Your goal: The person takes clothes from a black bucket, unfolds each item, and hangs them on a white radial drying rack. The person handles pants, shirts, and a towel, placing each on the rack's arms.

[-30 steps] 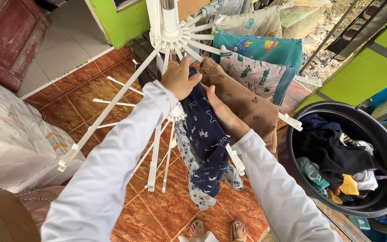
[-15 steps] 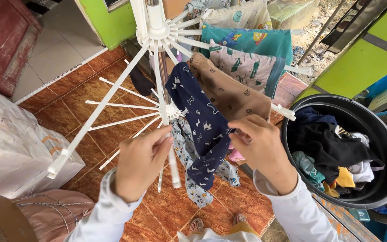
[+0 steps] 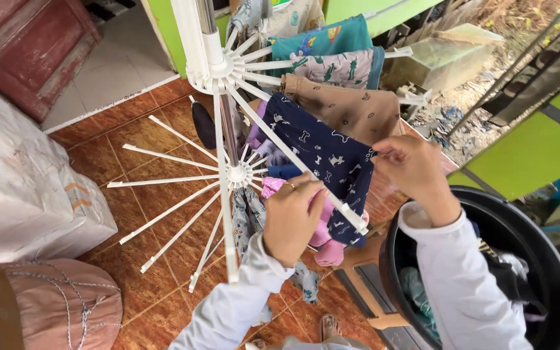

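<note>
Navy printed garment [image 3: 322, 152] now spread wider along the white rack arm [image 3: 293, 159] than earlier. My right hand [image 3: 413, 168] pinches its edge; left hand [image 3: 293, 217] has shifted right, gripping its lower hem. White wrapped package [image 3: 27, 188] sits far left.

Open spokes to the left, hung cloth to the right

Gaps between the bare white spokes [image 3: 163, 178] leave passage over the tiled floor [image 3: 144, 133]; the navy garment [image 3: 322, 152], brown garment [image 3: 351, 110] and black tub [image 3: 555, 285] crowd the right side beside both hands.

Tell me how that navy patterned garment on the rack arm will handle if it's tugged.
The navy garment looks floppy: it drapes and folds over the white rack arm. Probably light, since the thin arm seems unbent. It may slide along the smooth arm; the right hand pinches its edge.
</note>
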